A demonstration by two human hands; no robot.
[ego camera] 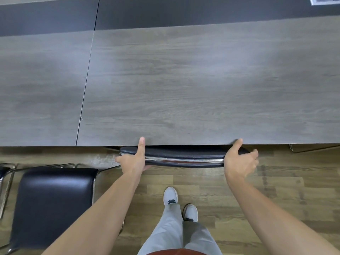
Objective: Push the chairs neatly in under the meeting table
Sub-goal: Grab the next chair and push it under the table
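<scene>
Now both hands on chair backrest [184,157] at table [184,89] edge: left hand [133,161] fingers clamped, right hand [239,161] fingers loosely curled.

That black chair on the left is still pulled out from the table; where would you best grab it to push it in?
Take the black padded chair with chrome tube frame by its backrest top, from the side facing away from the grey wood-grain meeting table, one hand near each end. That edge is out of view here. Both hands hold the pushed-in chair's backrest this way.
</scene>
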